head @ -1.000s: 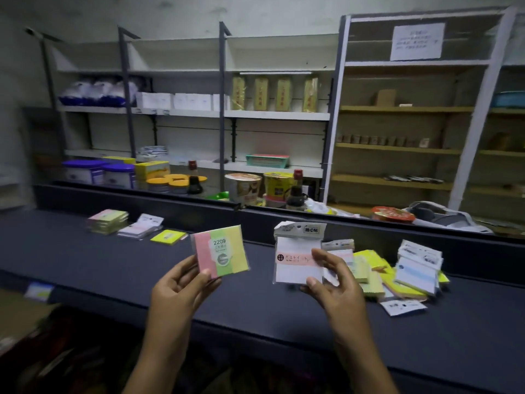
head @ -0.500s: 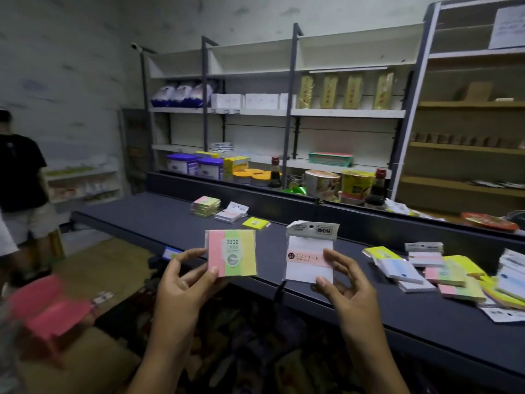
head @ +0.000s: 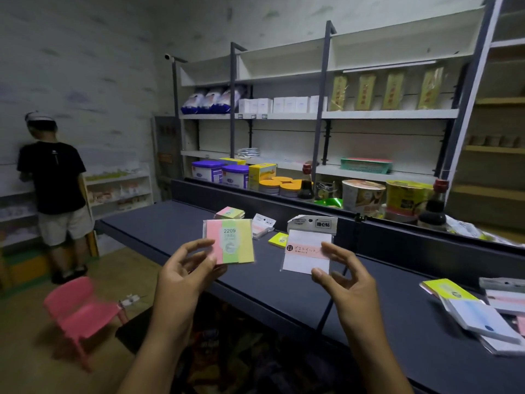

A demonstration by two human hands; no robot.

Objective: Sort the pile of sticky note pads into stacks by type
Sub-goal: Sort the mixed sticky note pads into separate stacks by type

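Hands pinch striped pad (head: 229,242), white packet (head: 307,251).

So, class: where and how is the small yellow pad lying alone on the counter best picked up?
Judging by its pose, pinch the yellow pad by two opposite side edges from above: it lies flat on the counter, apart from the white packs, so the edges seem free.

You hold a pink-green-yellow pad (head: 229,242) upright beside a white packaged pad (head: 308,251); three stacks (head: 229,213) sit behind.
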